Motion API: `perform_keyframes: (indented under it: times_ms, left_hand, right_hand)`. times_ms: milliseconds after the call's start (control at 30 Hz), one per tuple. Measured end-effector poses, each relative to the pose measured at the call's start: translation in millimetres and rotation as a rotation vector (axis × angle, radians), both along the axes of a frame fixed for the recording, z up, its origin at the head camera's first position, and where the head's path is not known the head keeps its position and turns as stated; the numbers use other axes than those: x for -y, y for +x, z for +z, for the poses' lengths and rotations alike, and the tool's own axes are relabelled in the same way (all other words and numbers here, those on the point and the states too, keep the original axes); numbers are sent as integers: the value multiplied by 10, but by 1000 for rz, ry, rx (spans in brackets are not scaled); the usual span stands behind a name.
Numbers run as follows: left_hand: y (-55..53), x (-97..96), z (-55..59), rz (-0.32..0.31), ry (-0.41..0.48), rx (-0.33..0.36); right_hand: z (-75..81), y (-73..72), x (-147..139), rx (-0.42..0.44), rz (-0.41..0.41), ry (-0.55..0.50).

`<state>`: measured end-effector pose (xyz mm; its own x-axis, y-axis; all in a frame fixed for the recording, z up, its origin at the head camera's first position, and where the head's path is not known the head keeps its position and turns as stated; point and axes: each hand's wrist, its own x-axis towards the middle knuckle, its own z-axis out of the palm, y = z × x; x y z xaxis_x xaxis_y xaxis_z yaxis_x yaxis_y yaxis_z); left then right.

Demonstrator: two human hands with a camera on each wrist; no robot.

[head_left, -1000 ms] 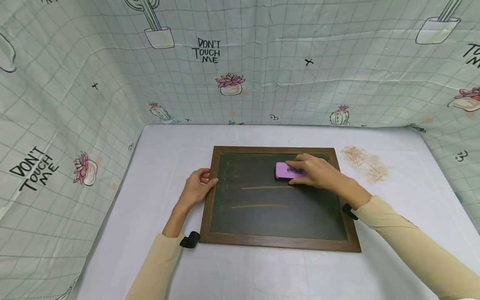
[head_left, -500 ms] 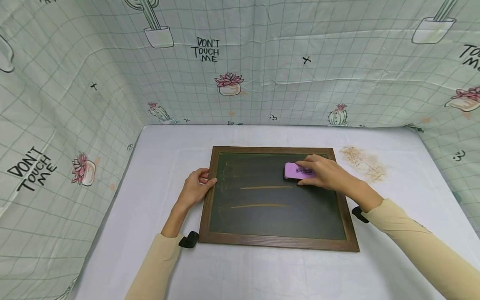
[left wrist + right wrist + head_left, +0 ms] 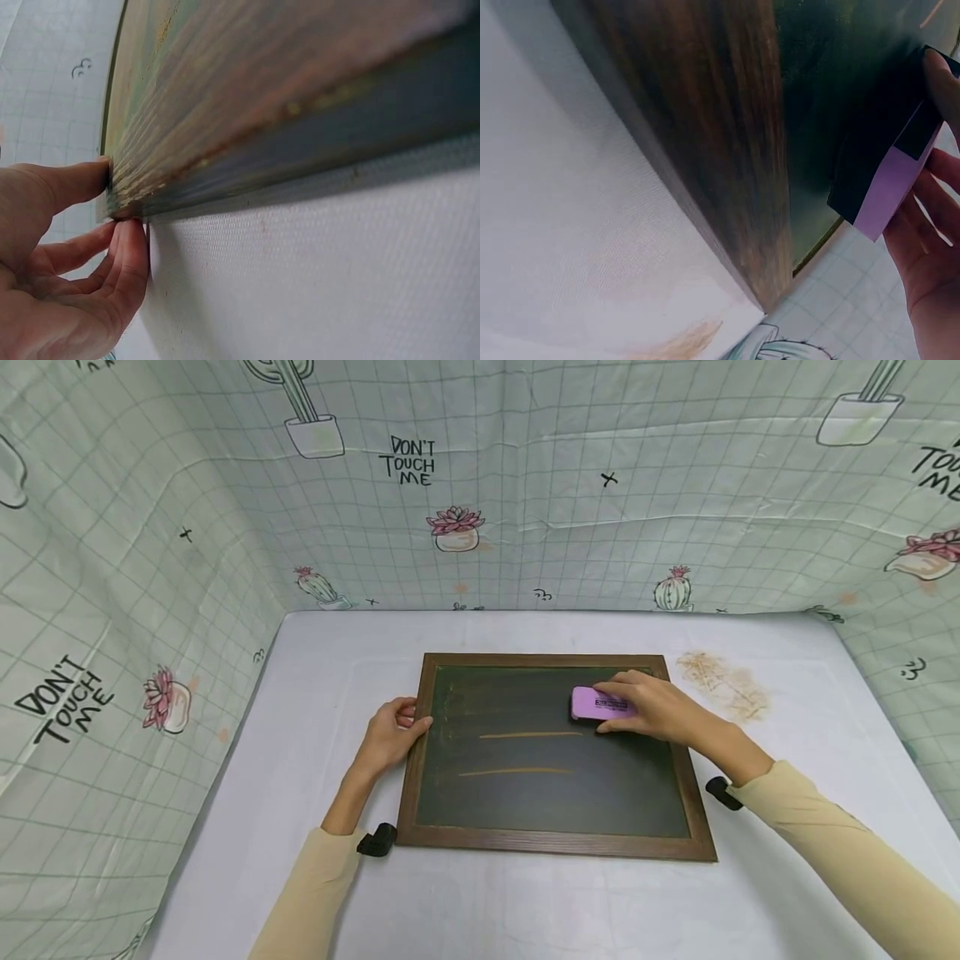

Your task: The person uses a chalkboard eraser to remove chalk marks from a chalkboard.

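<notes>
A wood-framed chalkboard [image 3: 555,810] lies on the white table, with two orange chalk lines [image 3: 525,771] across its middle. My left hand [image 3: 390,735] pinches the left edge of the frame; in the left wrist view the thumb [image 3: 79,184] is on top and the fingers [image 3: 131,259] are beneath the edge. My right hand [image 3: 660,706] grips a purple chalkboard eraser [image 3: 588,702] on the upper right of the board, above the chalk lines. In the right wrist view the eraser [image 3: 891,187] shows its dark underside layer between thumb and fingers.
An orange-brown chalk smudge [image 3: 723,685] marks the white table [image 3: 555,910] right of the board. A grid-patterned cloth [image 3: 525,485] with plant drawings hangs behind and at the sides. Faint chalk traces [image 3: 450,702] show on the board's left part.
My right hand has slid the eraser a short way right across the board, mostly in the first half second. The left hand keeps its hold on the frame.
</notes>
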<state>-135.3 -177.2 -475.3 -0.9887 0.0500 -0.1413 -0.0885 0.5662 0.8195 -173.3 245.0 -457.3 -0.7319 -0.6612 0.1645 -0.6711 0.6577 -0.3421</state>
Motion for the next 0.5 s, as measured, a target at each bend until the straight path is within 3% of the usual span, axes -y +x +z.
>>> perform_keyframes:
  times_ms: [267,500]
  left_hand:
    - [-22,-3,33,11,-11,24]
    - [-21,-21,57,3,-17,38]
  right_hand:
    - [87,157,-69,7,-4,6]
    - [68,272,-117,-40,22,-10]
